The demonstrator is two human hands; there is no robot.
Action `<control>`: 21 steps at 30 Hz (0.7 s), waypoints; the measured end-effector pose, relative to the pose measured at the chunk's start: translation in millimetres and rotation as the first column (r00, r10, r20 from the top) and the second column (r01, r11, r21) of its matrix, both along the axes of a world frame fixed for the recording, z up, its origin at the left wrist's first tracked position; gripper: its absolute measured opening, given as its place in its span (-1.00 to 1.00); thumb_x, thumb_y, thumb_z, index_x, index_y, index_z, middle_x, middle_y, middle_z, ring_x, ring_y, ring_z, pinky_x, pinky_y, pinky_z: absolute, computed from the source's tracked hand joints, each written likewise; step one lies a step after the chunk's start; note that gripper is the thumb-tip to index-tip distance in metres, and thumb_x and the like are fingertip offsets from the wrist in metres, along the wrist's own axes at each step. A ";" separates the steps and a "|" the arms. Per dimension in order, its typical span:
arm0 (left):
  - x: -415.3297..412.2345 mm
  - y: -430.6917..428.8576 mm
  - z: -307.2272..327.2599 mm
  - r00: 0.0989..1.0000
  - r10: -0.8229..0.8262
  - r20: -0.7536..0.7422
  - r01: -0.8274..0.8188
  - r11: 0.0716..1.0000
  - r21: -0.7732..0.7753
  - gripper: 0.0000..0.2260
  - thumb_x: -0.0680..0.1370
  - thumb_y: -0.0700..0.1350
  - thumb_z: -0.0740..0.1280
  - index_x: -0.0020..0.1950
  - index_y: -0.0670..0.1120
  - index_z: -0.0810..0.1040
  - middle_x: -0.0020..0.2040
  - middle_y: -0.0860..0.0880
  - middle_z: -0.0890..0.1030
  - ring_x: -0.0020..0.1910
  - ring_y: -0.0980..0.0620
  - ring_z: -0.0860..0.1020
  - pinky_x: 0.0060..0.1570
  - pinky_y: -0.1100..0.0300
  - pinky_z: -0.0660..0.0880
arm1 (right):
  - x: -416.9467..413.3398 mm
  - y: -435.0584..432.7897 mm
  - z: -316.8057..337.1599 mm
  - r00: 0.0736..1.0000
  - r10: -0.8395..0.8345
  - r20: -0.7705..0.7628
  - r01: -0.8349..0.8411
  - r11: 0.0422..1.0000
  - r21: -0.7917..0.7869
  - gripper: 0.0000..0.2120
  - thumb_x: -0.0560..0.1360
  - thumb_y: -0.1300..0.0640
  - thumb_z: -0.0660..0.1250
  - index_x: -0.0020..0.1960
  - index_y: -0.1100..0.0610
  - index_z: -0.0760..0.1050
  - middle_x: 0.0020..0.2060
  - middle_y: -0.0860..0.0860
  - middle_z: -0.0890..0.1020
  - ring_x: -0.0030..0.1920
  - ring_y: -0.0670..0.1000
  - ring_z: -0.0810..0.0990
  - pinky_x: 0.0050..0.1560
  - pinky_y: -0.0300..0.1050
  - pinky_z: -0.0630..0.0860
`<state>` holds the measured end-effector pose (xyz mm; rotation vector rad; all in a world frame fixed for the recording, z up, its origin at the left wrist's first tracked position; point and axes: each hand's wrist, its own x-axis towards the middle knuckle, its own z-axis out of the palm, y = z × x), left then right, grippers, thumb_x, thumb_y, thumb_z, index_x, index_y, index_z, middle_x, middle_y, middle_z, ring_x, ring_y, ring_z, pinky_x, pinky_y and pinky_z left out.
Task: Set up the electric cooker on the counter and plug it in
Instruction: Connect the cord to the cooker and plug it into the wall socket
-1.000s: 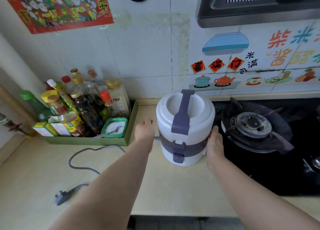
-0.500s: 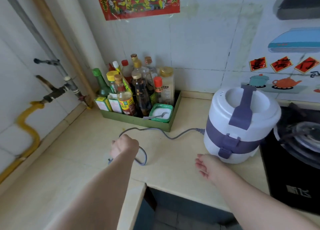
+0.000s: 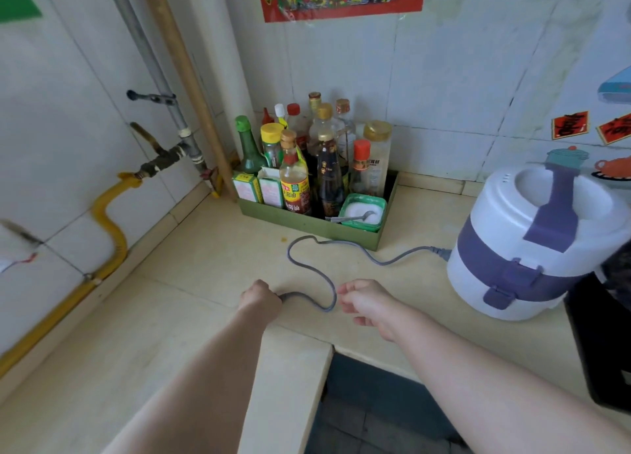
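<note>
Left hand (image 3: 261, 299) fisted on cord (image 3: 309, 269), cooker (image 3: 532, 245) far right

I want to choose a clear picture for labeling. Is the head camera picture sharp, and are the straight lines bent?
Head view: the bottles and cord are fairly sharp; the far left wall is smeared by motion blur; the wide lens makes the pipe lean and stretches the cooker at the right edge; light is soft and even, no strong glare.

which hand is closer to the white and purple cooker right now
The right hand. It hovers over the counter just left of the cooker, by the grey cord's loop. The left hand is farther left, closed on the cord's end.
</note>
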<state>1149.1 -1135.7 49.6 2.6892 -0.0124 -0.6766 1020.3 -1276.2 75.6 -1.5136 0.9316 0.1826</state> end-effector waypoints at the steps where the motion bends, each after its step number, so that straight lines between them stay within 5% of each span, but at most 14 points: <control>1: -1.7 1.8 -0.2 1.000 -0.002 -0.001 0.002 1.000 -0.015 -0.59 0.49 0.02 0.38 0.24 -0.19 0.48 0.20 -0.18 0.59 0.17 -0.18 0.56 0.06 0.11 0.52 | 2.4 2.8 -0.2 1.000 0.007 0.006 -0.007 0.999 -0.036 -0.80 0.54 0.25 0.20 -0.03 0.01 0.54 0.02 0.05 0.62 0.04 0.02 0.57 -0.12 -0.15 0.45; 6: -8.5 10.2 5.8 0.967 0.112 -0.228 -0.171 0.951 -0.257 -0.75 0.38 -0.13 0.51 -0.14 -0.23 0.52 -0.08 -0.19 0.57 -0.11 -0.13 0.52 -0.16 0.10 0.48 | 12.5 8.8 -4.9 0.999 -0.022 0.048 0.031 0.979 -0.201 -0.78 0.52 0.23 0.22 -0.15 -0.05 0.55 0.06 0.02 0.64 0.10 0.07 0.59 -0.01 -0.10 0.49; 10: -6.4 14.9 30.9 0.914 -0.032 -0.405 -0.150 0.901 -0.408 -0.77 0.38 -0.28 0.50 0.01 -0.18 0.59 -0.10 -0.08 0.58 -0.08 0.00 0.50 0.03 0.06 0.53 | 7.8 -0.4 4.6 0.992 -0.079 0.103 0.113 0.917 -0.384 -0.71 0.50 0.30 0.16 -0.09 -0.01 0.57 0.04 -0.01 0.66 0.11 0.05 0.60 0.15 -0.08 0.51; 13: -7.9 14.7 56.1 0.896 -0.198 -0.398 0.011 0.905 -0.426 -0.72 0.42 -0.33 0.44 0.10 -0.14 0.55 -0.16 -0.05 0.61 -0.24 0.08 0.52 0.11 -0.01 0.57 | 5.4 -6.7 16.3 0.991 -0.014 0.134 0.082 0.849 -0.522 -0.62 0.46 0.39 0.13 0.10 0.04 0.54 0.13 -0.02 0.62 0.15 0.01 0.56 0.08 -0.17 0.46; 16: -10.1 9.5 79.8 0.862 -0.362 -0.356 0.212 0.894 -0.396 -0.74 0.43 -0.31 0.42 0.08 -0.11 0.56 -0.13 -0.03 0.64 -0.18 0.09 0.58 0.12 0.00 0.58 | 7.1 -7.2 30.8 0.958 0.201 0.202 -0.022 0.758 -0.652 -0.42 0.39 0.49 0.10 0.25 0.02 0.48 0.26 -0.04 0.53 0.29 0.00 0.47 0.17 -0.14 0.43; 21: -5.1 -11.3 139.6 0.818 -0.517 -0.251 0.311 0.766 -0.563 -0.78 0.48 -0.36 0.38 0.08 -0.14 0.54 -0.17 -0.04 0.60 -0.10 0.02 0.60 0.17 -0.02 0.56 | 15.1 -13.0 54.5 0.869 0.409 0.280 -0.059 0.647 -0.760 -0.56 0.41 0.38 0.14 0.09 0.04 0.62 0.15 0.00 0.62 0.24 0.03 0.50 0.22 -0.08 0.43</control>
